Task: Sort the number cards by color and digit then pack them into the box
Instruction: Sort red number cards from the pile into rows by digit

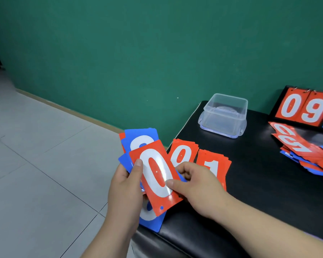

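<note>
- Left hand: grips a fan of mixed red and blue cards just off the counter's near-left corner, thumb pressed on top. They are probably spread so each face can be read.
- Right hand: pinches the red 0, the fan's top card, with the thumb on its right edge and fingers curled beneath. It is probably drawing the card off for its matching pile.
- Counter: black, padded along the near edge; carries everything below.
- 0 pile: red, face up, just beyond the right hand at the counter's left edge.
- 1 pile: red, just right of the 0 pile and partly hidden by the right hand. Separate stacks keep the digits apart.
- Heap: red and blue cards overlapping loosely at the right, apparently unsorted. No blue pile shows, so sorting seems far from done.
- Box: clear plastic, open, with no cards in it. It sits farther back, apart from the piles, and seems to stand on its lid, likely kept for packing.
- Scoreboard: far right, showing red 0 and 9 on rings.
</note>
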